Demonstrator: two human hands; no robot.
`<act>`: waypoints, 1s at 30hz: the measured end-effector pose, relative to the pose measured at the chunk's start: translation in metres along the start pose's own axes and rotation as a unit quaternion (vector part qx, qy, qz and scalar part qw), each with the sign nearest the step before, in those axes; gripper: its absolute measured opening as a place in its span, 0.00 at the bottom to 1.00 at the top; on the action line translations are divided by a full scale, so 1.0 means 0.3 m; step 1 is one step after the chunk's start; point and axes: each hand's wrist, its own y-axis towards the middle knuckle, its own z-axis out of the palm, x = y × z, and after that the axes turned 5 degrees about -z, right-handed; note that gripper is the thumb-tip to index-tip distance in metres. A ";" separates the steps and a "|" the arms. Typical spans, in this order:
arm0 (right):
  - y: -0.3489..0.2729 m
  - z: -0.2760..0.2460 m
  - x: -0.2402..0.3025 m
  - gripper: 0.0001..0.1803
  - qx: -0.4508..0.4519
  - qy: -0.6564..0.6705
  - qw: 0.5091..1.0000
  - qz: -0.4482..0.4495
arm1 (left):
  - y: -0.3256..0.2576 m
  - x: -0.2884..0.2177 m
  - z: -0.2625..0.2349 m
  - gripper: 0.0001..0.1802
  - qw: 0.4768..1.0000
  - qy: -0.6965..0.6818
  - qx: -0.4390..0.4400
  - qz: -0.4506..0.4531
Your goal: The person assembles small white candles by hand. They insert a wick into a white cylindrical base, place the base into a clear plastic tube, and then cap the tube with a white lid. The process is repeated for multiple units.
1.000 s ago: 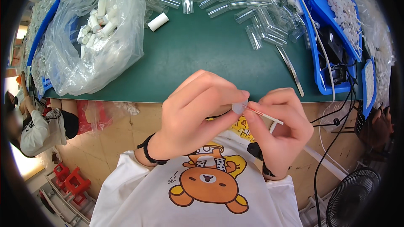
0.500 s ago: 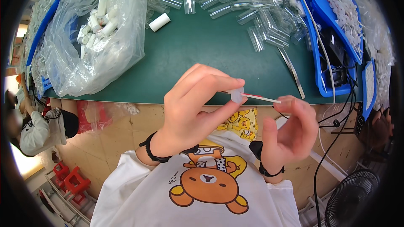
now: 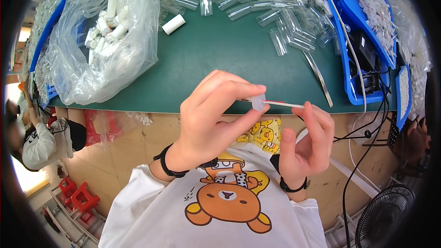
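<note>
My left hand (image 3: 209,115) pinches a small translucent white round cap (image 3: 258,102) between thumb and index finger, just beyond the table's near edge. From the cap a thin white stick (image 3: 282,104) points right, with a fine red strand along its first part. A dark thin end shows on the cap's left, partly behind the fingers. My right hand (image 3: 310,140) is at the stick's far tip, its index fingertip against or right beside it. The right thumb stands apart and the fingers are loosely curved, gripping nothing.
On the green table (image 3: 206,64) lie many clear plastic tubes (image 3: 294,32), metal tweezers (image 3: 318,78) and a white cylinder (image 3: 173,24). A clear plastic bag (image 3: 142,59) holds white cylinders. Blue bins (image 3: 344,64) with small white parts and cables stand right. A black fan (image 3: 386,216) is lower right.
My right hand has moved slightly left, and its index fingertip has come to the stick's tip. The stick has tilted up a little toward level. My left hand keeps its pinch.
</note>
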 end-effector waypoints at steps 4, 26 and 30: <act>0.000 0.007 0.012 0.23 -0.014 0.006 1.000 0.025 | 0.001 -0.003 0.006 0.18 1.000 0.016 -0.010 0.006; -0.003 -0.008 0.050 0.05 0.000 0.079 0.963 0.257 | 0.007 0.008 -0.002 0.16 0.994 0.066 0.009 0.088; -0.013 -0.017 0.052 0.02 0.062 0.031 0.972 0.223 | 0.006 0.015 0.005 0.16 0.993 0.064 0.005 0.103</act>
